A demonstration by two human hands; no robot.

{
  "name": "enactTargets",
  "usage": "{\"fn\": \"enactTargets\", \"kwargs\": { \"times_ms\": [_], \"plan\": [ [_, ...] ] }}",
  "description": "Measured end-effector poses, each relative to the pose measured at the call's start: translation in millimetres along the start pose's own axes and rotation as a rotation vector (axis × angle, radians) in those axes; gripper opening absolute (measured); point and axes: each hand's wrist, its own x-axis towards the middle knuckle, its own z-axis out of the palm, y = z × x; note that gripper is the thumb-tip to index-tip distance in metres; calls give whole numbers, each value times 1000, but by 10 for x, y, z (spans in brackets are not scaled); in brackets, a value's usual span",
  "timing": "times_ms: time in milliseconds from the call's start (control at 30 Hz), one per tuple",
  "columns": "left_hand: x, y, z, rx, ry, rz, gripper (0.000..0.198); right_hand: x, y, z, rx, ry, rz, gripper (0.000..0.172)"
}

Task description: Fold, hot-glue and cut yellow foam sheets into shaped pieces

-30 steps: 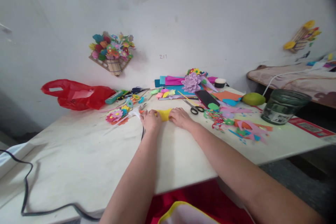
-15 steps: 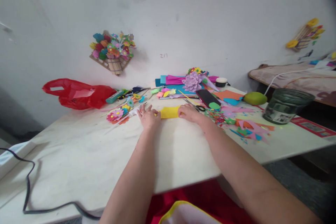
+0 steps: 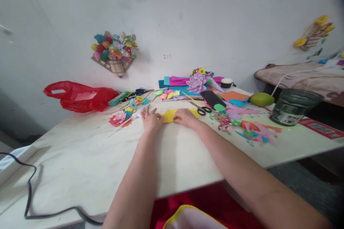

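A yellow foam sheet (image 3: 170, 116) lies flat on the white table (image 3: 80, 150), far out in front of me. My left hand (image 3: 151, 120) rests on its left end with the fingers spread flat. On the sheet's middle my right hand (image 3: 185, 117) presses down, fingers stretched out; the sheet's right end shows beyond it. Black-handled scissors (image 3: 202, 109) lie just right of the sheet. A white glue gun (image 3: 135, 116) lies just left of my left hand.
Coloured foam flowers (image 3: 119, 117), foam scraps (image 3: 251, 128), stacked foam sheets (image 3: 177, 82), a black phone (image 3: 211, 99), a green fruit (image 3: 261, 99) and a dark glass jar (image 3: 293, 107) crowd the far side. A red bag (image 3: 79, 96) lies far left. A black cable (image 3: 29, 193) runs along the near left.
The yellow sheet has spread out flat to the right. My right hand slid back left onto its middle, and my left hand stayed on the left end.
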Motion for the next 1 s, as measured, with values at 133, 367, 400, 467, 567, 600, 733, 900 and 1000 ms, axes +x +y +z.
{"fn": "enactTargets", "kwargs": {
  "times_ms": [133,367,400,467,567,600,733,900,1000],
  "plan": [
    [6,-42,-62,-18,-30,11,22,44,-18,58,19,17,9,12],
    [-13,-133,-68,-110,-95,99,23,71,62,141,111,31,34,10],
    [-9,-149,-57,-117,-101,108,22,74,73,150,122,32,33,10],
    [0,-178,-34,-126,-100,121,19,76,89,163,136,31,33,10],
    [9,-203,-8,-139,-91,139,16,73,90,169,145,34,31,10],
    [10,-206,-4,-143,-88,144,15,70,81,167,149,38,29,10],
    [5,-199,-7,-161,-85,135,15,63,19,153,154,43,29,12],
    [1,-207,-24,-197,-105,84,16,69,-41,131,135,21,63,12],
    [2,-229,-37,-214,-131,89,18,72,-45,130,147,13,75,13]
  ]
}}
